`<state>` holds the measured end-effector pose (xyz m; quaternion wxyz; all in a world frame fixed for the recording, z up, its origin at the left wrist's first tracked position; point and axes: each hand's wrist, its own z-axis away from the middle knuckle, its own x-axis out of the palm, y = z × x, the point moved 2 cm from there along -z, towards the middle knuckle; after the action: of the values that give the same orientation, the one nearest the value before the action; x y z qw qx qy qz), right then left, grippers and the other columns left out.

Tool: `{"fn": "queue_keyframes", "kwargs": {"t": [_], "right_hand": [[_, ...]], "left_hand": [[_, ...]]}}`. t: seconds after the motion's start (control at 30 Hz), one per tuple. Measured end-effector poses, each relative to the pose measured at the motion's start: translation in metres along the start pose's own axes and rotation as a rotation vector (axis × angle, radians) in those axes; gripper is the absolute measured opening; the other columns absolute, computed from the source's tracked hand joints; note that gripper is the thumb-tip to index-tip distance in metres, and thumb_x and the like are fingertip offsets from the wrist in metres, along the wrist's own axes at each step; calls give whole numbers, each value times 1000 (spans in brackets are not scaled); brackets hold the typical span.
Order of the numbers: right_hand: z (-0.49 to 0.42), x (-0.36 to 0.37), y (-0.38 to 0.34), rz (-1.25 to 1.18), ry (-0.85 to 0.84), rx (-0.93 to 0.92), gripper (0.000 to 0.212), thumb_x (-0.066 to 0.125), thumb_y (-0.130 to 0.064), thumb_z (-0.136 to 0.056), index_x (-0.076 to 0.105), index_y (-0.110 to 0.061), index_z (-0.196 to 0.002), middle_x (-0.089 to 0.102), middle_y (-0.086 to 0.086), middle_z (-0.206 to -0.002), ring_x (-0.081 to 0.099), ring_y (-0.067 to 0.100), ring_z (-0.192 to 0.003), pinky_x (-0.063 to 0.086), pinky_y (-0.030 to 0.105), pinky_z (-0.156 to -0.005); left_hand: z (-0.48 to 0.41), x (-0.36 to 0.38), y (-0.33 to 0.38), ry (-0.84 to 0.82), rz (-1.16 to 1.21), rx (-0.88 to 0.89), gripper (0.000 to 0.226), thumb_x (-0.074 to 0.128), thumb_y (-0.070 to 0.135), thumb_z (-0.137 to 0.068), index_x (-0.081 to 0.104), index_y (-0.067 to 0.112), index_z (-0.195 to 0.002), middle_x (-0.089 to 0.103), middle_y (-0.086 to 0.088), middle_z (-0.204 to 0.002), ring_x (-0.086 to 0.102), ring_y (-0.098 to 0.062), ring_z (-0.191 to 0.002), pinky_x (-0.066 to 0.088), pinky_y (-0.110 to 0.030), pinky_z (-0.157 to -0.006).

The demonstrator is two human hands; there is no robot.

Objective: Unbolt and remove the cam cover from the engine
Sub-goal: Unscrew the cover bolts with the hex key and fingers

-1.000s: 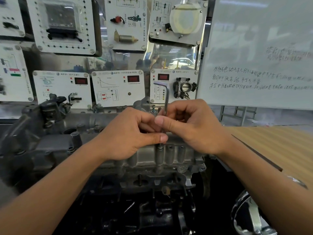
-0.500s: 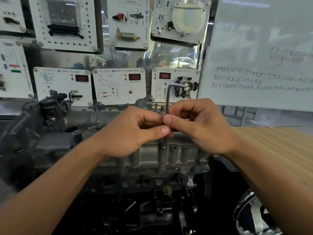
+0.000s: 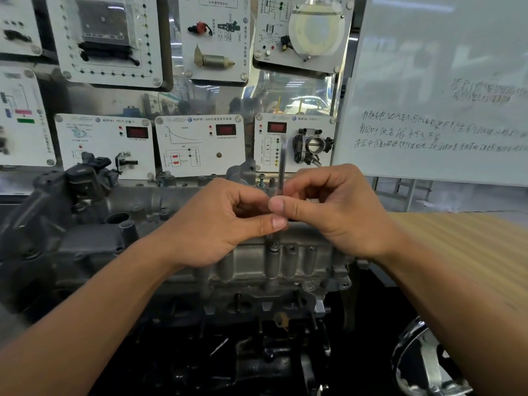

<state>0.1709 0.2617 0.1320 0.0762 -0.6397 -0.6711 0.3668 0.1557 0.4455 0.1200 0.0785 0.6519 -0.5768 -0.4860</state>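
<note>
Hex key standing upright between my two hands, at the centre of a view that looks down along my bare forearms. My left hand comes in from the left with its fingers curled and the thumb stretched across, the thumb tip pressed to the shaft. My right hand comes in from the right, also curled, with a fingertip against the shaft just above my left thumb. So both hands are closed and pinching the same tool, and the two hands touch where they meet.

The upper part of the key rises above my knuckles and looks blurred, so I cannot tell which way its bent end points. The lower end drops straight down into a bolt just below my thumbs.

That bolt sits on the front edge of the cam cover, a pale grey cast piece with a row of upright round bosses. The cover lies on top of the engine, under and behind my hands. The darker engine body spreads out to the left and down into shadow.

Behind the engine hang white training panels with red displays; one carries a throttle body. A whiteboard with handwriting fills the upper right. A wood-grain table lies on the right, and a shiny chrome part shows at the lower right.
</note>
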Motion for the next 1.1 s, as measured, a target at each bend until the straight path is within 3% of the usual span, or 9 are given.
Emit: {"fn": "queue_keyframes", "kwargs": {"t": [0.3, 0.4, 0.47, 0.57, 0.67, 0.87, 1.0, 1.1], "right_hand": [[-1, 2, -1, 30, -61, -4, 16, 74, -17, -82, 75, -2, -89, 73, 14, -82, 67, 37, -78, 58, 50, -75], [-2, 4, -3, 34, -127, -10, 10, 69, -9, -88, 74, -4, -95, 74, 5, -86, 71, 21, -82, 58, 34, -77], [-2, 3, -3, 39, -148, -12, 10, 66, -7, -92, 73, -2, -98, 74, 8, -90, 72, 23, -87, 59, 39, -82], [-2, 2, -2, 41, -170, -10, 15, 62, -10, -95, 71, 3, -97, 69, 23, -89, 67, 39, -87, 53, 58, -84], [-2, 2, -2, 2, -197, -2, 17, 60, -9, -97, 69, 5, -99, 66, 21, -76, 64, 40, -75, 52, 59, -79], [-3, 1, -2, 5, -121, -30, 24, 73, -22, -84, 74, 1, -92, 70, 15, -78, 64, 35, -72, 55, 47, -70], [-3, 1, 0, 42, -75, -29, 15, 79, -24, -78, 75, -10, -82, 67, -1, -71, 58, 23, -66, 51, 34, -65], [-2, 1, 0, 46, -71, -44, 12, 80, -23, -78, 75, -12, -80, 68, -2, -71, 58, 23, -65, 51, 32, -64]], "left_hand": [[-1, 1, -3, 21, 15, -5, 13, 76, 32, -80, 75, 20, -85, 77, -3, -86, 74, -19, -85, 59, -34, -87], [-2, 2, -3, 25, 36, -5, 10, 77, 36, -77, 72, 27, -79, 76, -4, -84, 74, -20, -84, 60, -33, -83], [-2, 2, -2, 16, 64, -3, 8, 76, 36, -78, 73, 29, -81, 76, -1, -86, 74, -16, -86, 59, -29, -83], [1, 0, 0, -45, 98, 6, 12, 71, 27, -87, 78, 25, -97, 78, 3, -99, 73, -13, -99, 54, -23, -93], [2, -2, 1, -67, 102, 7, 15, 69, 23, -89, 78, 24, -100, 78, 3, -101, 72, -13, -103, 52, -23, -97], [0, -1, -2, 7, 38, 15, 14, 75, 32, -81, 78, 21, -89, 78, 1, -88, 75, -16, -88, 58, -30, -88], [-1, 1, -2, 66, -8, 40, 14, 78, 39, -74, 71, 27, -72, 71, 3, -70, 67, -9, -67, 54, -21, -69], [-2, 1, -3, 89, -11, 39, 17, 79, 40, -71, 68, 28, -69, 71, 2, -69, 67, -11, -67, 54, -23, -69]]}}
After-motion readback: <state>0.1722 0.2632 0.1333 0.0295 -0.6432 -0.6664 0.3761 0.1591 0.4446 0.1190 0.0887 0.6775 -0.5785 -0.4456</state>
